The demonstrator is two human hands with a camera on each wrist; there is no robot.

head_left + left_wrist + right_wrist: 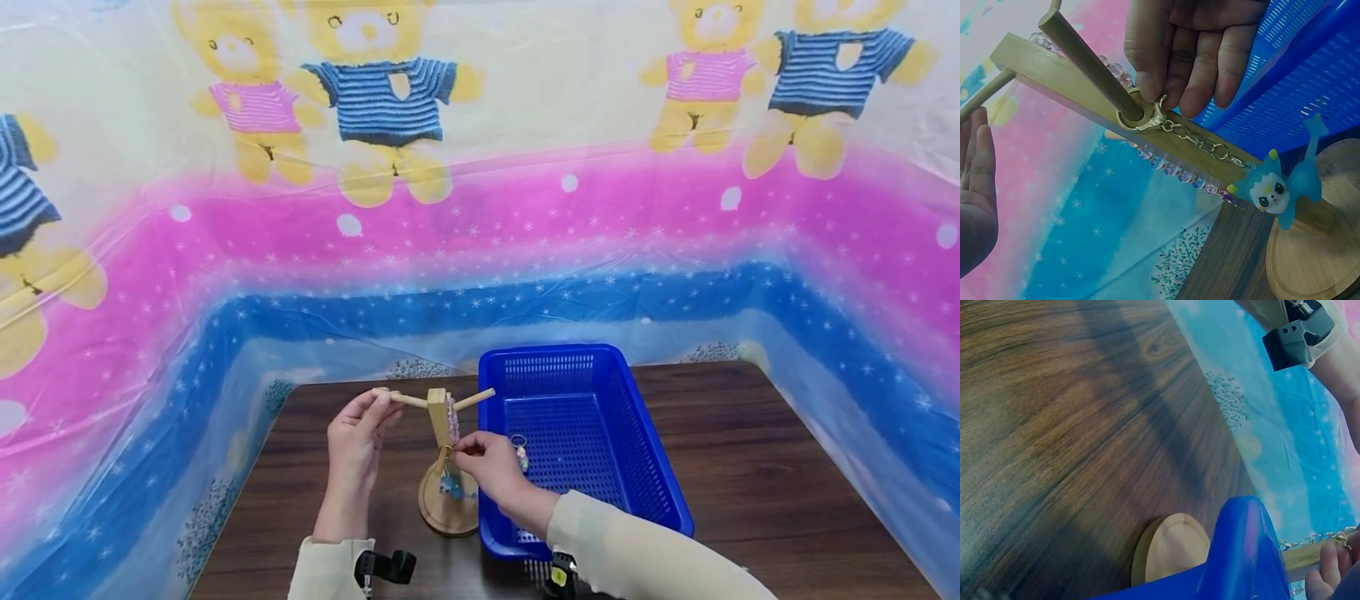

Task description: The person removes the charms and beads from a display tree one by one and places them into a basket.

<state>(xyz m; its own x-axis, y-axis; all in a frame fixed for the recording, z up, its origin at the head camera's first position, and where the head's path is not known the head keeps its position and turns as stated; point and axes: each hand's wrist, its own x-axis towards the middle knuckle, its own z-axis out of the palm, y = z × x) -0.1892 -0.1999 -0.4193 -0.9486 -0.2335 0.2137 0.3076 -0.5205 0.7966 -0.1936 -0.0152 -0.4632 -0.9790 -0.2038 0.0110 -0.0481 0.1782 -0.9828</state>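
A wooden stand point(437, 414) with round pegs stands on a round base point(1297, 262). At its upper left peg point(408, 400), my left hand point(356, 442) pinches the end between thumb and fingers. My right hand point(491, 467) pinches the metal ring of a keychain point(1213, 149), which is looped around a lower peg point(1091, 62) facing me. From its chain hangs a light-blue cat figure point(1272, 190) with a white face. A strand of pink and clear beads point(453, 417) hangs on the stand behind. In the right wrist view, only some fingers point(1332, 569) of my right hand show.
Right of the stand, a blue perforated plastic basket point(660, 467) sits on the dark wooden table point(750, 467). Inside, near its left wall, lies another keychain point(521, 454) with a ring. A cloth printed with bears point(390, 100) surrounds the table's back and sides.
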